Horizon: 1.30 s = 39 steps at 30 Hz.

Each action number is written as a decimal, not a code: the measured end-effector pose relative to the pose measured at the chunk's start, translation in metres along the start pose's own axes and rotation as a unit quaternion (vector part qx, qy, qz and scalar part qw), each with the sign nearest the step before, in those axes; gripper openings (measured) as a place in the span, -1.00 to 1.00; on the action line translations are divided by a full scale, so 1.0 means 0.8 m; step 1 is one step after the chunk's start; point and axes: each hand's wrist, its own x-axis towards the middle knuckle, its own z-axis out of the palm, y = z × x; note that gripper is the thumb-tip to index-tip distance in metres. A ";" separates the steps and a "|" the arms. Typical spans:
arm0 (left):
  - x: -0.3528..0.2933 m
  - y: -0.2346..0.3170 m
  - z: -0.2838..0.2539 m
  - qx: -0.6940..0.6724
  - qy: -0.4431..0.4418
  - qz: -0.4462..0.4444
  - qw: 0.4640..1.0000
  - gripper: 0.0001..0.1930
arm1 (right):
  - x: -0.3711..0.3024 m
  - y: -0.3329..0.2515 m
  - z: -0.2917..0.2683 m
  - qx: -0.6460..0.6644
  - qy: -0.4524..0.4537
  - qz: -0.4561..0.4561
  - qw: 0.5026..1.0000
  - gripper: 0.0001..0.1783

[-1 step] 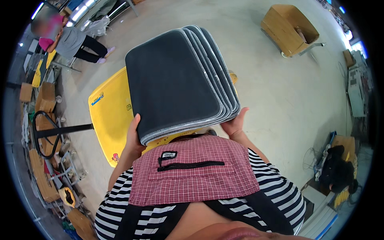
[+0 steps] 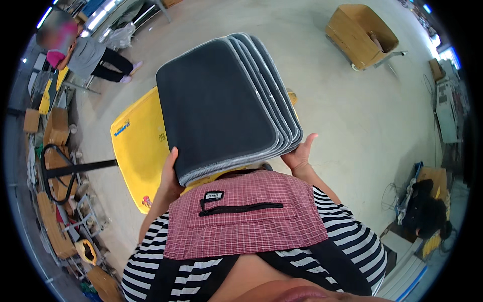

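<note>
A stack of several dark grey mats [image 2: 216, 100] with rounded corners and pale stitched edges is held in front of me. The layers fan out a little along the right side. My left hand [image 2: 171, 171] grips the near left corner, thumb up along the edge and the other fingers hidden below. At the near right corner, my right hand [image 2: 299, 157] supports the stack from underneath, its thumb pointing outward. Behind and to the left of the mats lies a yellow platform trolley [image 2: 138, 146], partly covered by them in this view.
A black trolley handle [image 2: 83, 167] sticks out to the left. At far right, a cardboard box [image 2: 352, 35] rests on a wheeled base. A person [image 2: 90, 55] stands at far left by a table. Boxes and racks line the left; dark cloth [image 2: 425, 209] lies at right.
The view has shifted very slightly. Both hands keep their hold on the stack of mats.
</note>
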 end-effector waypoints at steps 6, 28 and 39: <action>0.045 -0.066 -0.083 -0.093 0.028 -0.098 0.990 -0.36 | 0.027 -0.051 0.002 -0.075 0.020 0.054 0.996 0.46; 0.115 0.025 -0.038 0.116 0.063 0.143 0.981 -0.30 | 0.079 -0.069 0.210 -0.799 0.000 0.022 0.601 -0.25; 0.029 0.004 0.111 0.197 -0.063 0.338 0.918 -0.10 | -0.156 -0.151 0.157 -0.629 -0.002 -0.152 0.763 -0.33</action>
